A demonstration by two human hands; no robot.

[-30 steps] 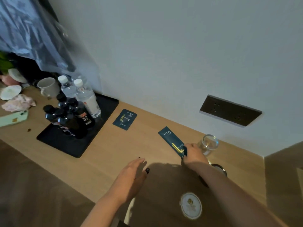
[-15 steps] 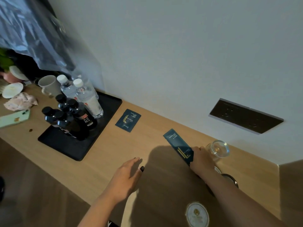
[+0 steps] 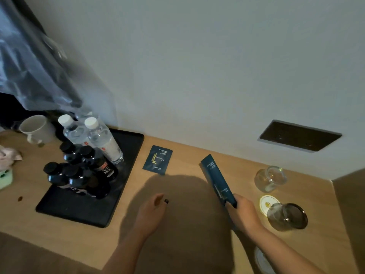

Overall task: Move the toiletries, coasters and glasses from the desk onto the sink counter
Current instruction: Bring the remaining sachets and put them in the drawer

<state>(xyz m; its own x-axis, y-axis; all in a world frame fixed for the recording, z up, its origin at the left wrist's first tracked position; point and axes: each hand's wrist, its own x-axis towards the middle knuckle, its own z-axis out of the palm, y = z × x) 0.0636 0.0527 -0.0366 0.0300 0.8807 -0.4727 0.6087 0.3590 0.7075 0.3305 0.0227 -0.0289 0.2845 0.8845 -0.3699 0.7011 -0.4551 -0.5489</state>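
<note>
Pale wall rises behind a light wooden desk [image 3: 177, 194], with a dark socket panel [image 3: 300, 135] set into the wall at the right. Seen from the head camera, the right hand [image 3: 244, 213] is closed around the near end of a long dark-blue toiletry box [image 3: 216, 177], which slants up and away from the fist toward the wall, its far end lifted off the wood. Left of that box, and apart from both hands, a flat dark-blue sachet [image 3: 158, 160] lies on the desk just beside the black tray [image 3: 79, 210]. The left hand [image 3: 153, 211] hovers over the desk in shadow, empty, fingers loosely curled, with the sachet beyond it toward the wall. To the right of the right hand, a round white coaster [image 3: 265, 203] lies flat, partly covered by a dark-looking glass [image 3: 287, 216] that sits at its near right edge. A clear glass [image 3: 270, 178] stands farther back, near the wall, apart from the coaster. Another white round coaster [image 3: 260, 260] peeks out beside the right forearm at the bottom edge. On the tray stand two clear water bottles [image 3: 98, 139] with white caps and a cluster of dark bottles [image 3: 83, 173] with black caps. A white mug [image 3: 36, 128] sits on the desk left of the tray, under a hanging sheet of clear plastic [image 3: 35, 66].
</note>
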